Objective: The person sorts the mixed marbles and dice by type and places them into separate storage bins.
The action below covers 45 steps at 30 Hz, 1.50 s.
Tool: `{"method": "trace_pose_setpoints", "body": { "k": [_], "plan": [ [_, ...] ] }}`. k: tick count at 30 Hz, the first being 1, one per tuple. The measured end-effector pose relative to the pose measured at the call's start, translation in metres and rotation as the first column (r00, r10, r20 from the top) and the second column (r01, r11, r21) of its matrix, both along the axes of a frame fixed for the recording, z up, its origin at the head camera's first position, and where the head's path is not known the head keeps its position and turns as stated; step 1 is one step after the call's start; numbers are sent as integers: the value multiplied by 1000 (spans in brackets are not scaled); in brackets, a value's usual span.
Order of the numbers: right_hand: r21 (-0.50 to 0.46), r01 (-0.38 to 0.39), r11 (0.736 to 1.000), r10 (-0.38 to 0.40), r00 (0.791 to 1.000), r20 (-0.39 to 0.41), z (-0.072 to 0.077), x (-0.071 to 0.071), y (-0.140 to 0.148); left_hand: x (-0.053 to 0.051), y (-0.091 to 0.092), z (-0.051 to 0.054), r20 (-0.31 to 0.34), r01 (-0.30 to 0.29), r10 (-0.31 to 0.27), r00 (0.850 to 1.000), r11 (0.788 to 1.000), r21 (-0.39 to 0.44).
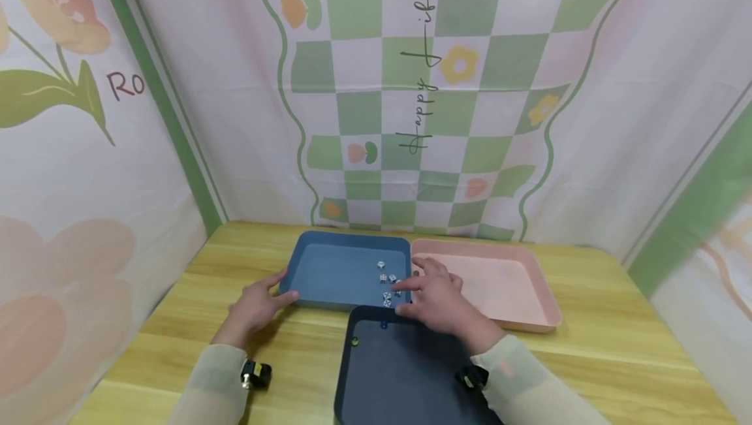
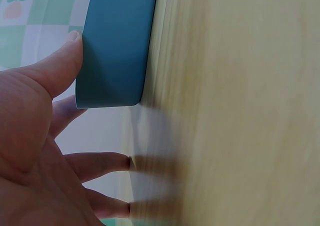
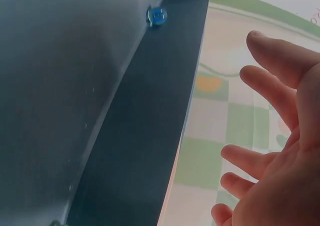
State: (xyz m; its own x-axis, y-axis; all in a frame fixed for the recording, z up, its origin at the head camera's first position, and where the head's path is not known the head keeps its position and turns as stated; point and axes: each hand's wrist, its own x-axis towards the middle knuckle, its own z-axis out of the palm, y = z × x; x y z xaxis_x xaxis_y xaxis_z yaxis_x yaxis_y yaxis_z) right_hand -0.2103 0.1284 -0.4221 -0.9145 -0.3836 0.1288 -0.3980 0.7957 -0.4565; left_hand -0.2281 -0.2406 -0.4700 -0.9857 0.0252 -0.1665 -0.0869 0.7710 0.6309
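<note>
My left hand [image 1: 256, 304] is at the near left corner of a blue tray [image 1: 331, 271]. In the left wrist view its thumb touches the tray's wall, the forefinger lies partly hidden behind the corner, and other fingertips meet the table. Several white dice [image 1: 383, 278] with dark pips lie in the right part of this tray. My right hand [image 1: 437, 294] hovers over the tray's right edge with fingers spread, the forefinger reaching over the dice. Part of the dice is hidden by it. In the right wrist view the right hand's fingers are apart, with nothing between them.
A dark grey tray [image 1: 405, 373] stands nearest me, holding a blue glassy marble [image 3: 158, 16] and a small green one [image 1: 355, 341]. Right of the blue tray is a pink tray [image 1: 499, 281], with a small dark reddish thing [image 1: 416, 273] near its left wall. Wooden table [image 1: 611, 346] beneath.
</note>
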Motion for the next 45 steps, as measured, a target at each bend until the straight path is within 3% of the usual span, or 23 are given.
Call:
{"method": "trace_pose_setpoints", "body": {
  "k": [8, 20, 32, 45],
  "plan": [
    [2, -73, 997, 73, 996, 48, -1, 6, -16, 1, 0, 1, 0, 2, -2, 1000, 1000, -7],
    [54, -117, 992, 112, 991, 79, -8, 8, -24, 4, 4, 4, -4, 0, 0, 1000, 1000, -12],
    [263, -152, 953, 153, 988, 17, -20, 9, -22, 1, 2, 2, -10, -6, 6, 1000, 1000, -13],
    [260, -143, 955, 141, 990, 28, -24, 7, -22, 1, 2, 3, -3, -9, 9, 1000, 1000, -3]
  ]
}}
